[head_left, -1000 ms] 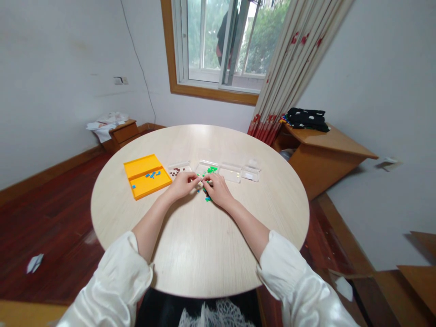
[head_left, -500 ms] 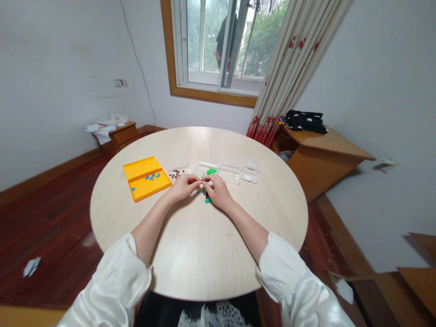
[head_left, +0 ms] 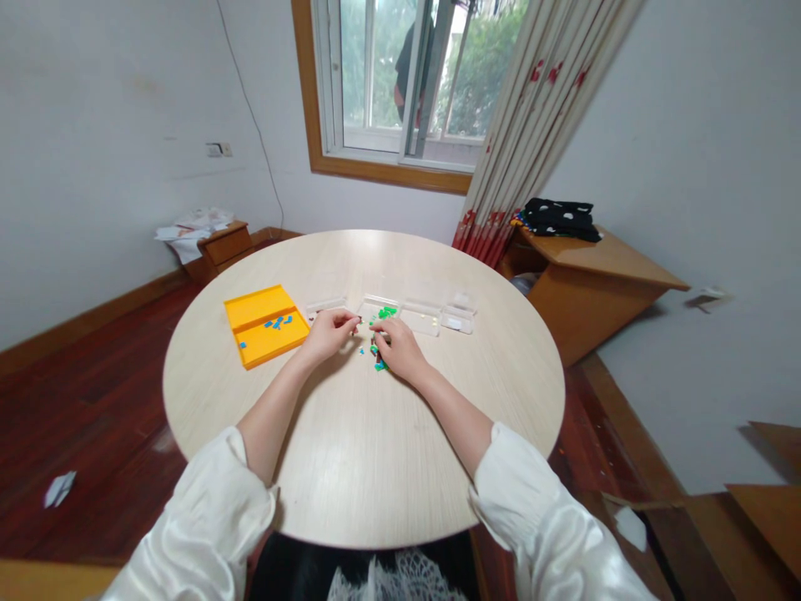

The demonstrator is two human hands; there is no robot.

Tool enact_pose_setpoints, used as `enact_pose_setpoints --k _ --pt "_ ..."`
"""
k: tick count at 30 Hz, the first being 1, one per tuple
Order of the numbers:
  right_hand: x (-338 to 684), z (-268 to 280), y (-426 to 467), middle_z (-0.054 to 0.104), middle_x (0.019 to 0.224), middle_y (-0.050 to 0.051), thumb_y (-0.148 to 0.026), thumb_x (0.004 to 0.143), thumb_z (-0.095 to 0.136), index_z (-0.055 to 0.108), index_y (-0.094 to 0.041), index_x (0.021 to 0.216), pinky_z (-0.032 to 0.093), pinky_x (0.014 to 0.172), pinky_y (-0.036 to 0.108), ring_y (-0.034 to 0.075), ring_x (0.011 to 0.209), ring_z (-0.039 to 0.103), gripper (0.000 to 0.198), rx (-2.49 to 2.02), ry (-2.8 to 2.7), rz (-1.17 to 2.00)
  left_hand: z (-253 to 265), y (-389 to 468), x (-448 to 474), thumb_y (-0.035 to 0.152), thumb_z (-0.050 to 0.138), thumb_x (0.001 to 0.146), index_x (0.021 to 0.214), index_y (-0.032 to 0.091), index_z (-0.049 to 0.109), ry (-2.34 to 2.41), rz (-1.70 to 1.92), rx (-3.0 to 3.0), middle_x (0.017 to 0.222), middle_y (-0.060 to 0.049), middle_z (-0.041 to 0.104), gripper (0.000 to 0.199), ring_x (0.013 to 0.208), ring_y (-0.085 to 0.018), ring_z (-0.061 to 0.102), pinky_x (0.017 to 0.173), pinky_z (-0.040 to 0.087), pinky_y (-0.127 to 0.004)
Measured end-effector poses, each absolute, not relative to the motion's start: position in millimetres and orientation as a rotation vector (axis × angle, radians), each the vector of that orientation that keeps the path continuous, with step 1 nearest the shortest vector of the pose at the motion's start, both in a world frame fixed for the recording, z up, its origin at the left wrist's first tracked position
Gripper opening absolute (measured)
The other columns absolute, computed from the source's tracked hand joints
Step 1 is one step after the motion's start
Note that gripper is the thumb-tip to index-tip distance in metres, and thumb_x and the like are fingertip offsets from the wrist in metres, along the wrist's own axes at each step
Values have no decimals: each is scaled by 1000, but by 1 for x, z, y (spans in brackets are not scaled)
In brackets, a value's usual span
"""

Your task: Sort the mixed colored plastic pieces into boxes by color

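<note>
My left hand [head_left: 334, 334] hovers over the table in front of a clear tray, thumb and fingertips pinched together. A tiny dark piece seems to show at the fingertips, too small to name. My right hand [head_left: 400, 349] is curled, its thumb and index finger closed; what they hold, if anything, is hidden. Against its left side lies a small cluster of green, blue and brown toy bricks [head_left: 380, 365], partly covered by the fingers. A loose blue-and-white bit [head_left: 361, 351] rests on the table between the hands. Green bricks [head_left: 386, 312] sit in a clear tray just beyond.
An open yellow case [head_left: 269, 340] with several blue pieces stands left on the round table [head_left: 369, 467]. Clear trays line the far side: one behind my left hand, one with pale pieces [head_left: 420, 320], and a small lidded box [head_left: 457, 320] at the right.
My hands were together at the fingertips; now they are apart. My left hand has moved left, still pinched, while the right stays by the brick cluster.
</note>
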State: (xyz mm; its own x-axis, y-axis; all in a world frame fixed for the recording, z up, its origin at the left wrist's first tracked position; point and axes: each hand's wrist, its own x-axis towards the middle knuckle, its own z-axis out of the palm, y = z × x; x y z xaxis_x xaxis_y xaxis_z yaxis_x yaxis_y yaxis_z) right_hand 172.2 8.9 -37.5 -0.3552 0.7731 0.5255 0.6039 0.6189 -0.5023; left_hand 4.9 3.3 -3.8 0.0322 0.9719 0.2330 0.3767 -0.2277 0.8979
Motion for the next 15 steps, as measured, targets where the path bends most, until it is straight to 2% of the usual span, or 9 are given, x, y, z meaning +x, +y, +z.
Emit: enact_pose_setpoints --k 5,15 --pt "172 -40 9 65 91 8 -11 81 50 66 -17 86 39 83 35 21 92 54 18 -1151 -2178 313 -2 7 -6 30 52 75 64 13 62 1753 1288 1608 61 -4 64 22 61 -15 56 59 40 -25" --pt "173 -26 -1 66 94 6 -13 82 52 68 -17 82 31 82 34 18 93 55 17 -1175 -2301 300 -11 11 -22 32 47 80 81 13 69 2165 1117 1663 83 -11 71 30 74 -19 61 65 40 -27"
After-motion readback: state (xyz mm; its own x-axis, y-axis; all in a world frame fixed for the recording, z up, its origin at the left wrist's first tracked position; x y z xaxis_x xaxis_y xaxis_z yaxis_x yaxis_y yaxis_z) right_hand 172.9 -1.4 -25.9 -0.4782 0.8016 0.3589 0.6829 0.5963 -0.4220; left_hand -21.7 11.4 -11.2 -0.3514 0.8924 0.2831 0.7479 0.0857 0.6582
